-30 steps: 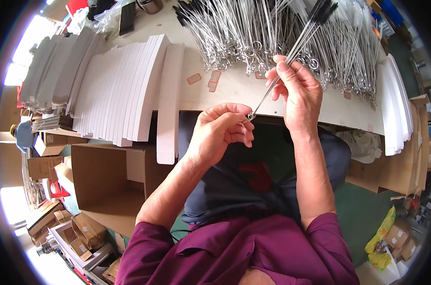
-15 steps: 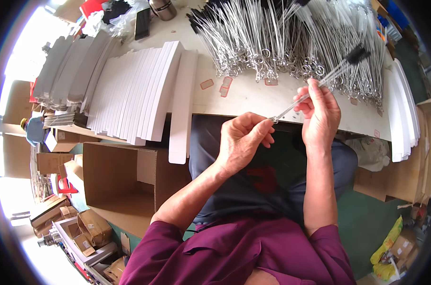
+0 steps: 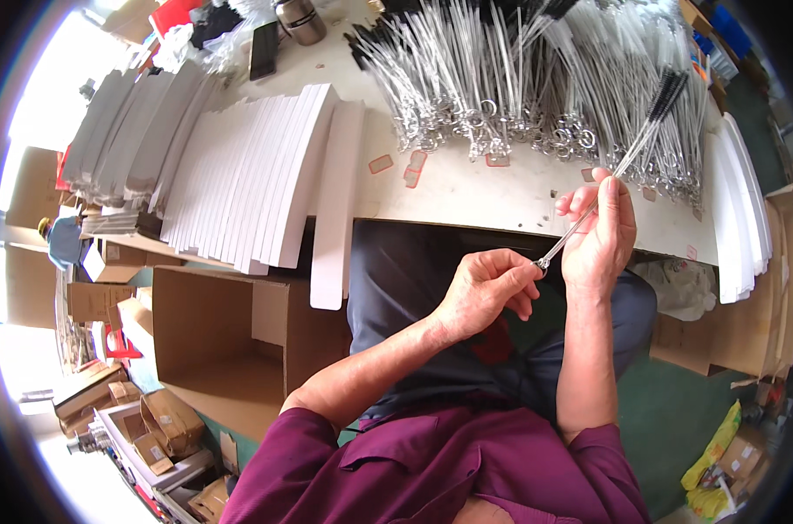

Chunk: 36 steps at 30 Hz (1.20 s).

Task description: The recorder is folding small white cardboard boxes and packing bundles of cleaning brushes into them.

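Both my hands hold a slim bunch of straw brushes (image 3: pixel 667 94), with thin metal wire stems and black bristle heads; I cannot count them. My left hand (image 3: pixel 488 295) pinches the looped lower ends between thumb and fingertips. Higher up the stems, the thumb and forefinger of my right hand (image 3: pixel 602 244) grip them, its other fingers loosely curled. The bristle heads point up and to the right, over the table. Behind them lies a big pile of similar wire brushes (image 3: pixel 475 87), their ring ends toward me.
On the table (image 3: pixel 466 192) to the left stand rows of white folded card boxes (image 3: pixel 239 175), with one long white strip (image 3: pixel 334 201) jutting over the edge. More white strips (image 3: pixel 739 210) hang at the right. An open cardboard box (image 3: pixel 217 336) sits below left. A phone (image 3: pixel 263 51) and metal flask (image 3: pixel 300 21) lie farther back.
Both hands have moved lower; my left has also shifted right, closer to my right hand. The brushes now stand more steeply, and their bristle heads show more spread.
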Available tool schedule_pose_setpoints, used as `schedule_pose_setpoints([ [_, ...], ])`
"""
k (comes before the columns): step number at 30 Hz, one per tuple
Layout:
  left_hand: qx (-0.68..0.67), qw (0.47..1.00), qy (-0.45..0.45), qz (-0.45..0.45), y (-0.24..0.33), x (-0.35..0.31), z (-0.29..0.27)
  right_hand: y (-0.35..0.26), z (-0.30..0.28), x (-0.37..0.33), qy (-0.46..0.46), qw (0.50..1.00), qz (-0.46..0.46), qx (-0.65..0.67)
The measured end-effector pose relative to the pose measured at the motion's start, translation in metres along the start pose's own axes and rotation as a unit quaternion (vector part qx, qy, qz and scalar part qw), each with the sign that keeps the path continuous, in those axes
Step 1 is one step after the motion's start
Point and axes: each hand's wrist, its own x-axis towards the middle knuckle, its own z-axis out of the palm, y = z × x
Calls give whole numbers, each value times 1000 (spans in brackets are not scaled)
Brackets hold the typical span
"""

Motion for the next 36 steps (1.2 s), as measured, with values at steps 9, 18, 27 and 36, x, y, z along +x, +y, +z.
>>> schedule_pose_setpoints([
  [9, -47, 997, -10, -65, -11, 11, 6, -2, -24, 2, 47, 988, 97, 111],
  [18, 218, 976, -8, -11, 1, 40, 27, -18, -79, 25, 102, 987, 109, -52],
  [27, 568, 773, 93, 267, 41, 150, 60, -17, -121, 44, 111, 982, 98, -117],
  [36, 669, 706, 146, 183, 38, 198, 87, -8, -120, 43, 118, 981, 61, -142],
])
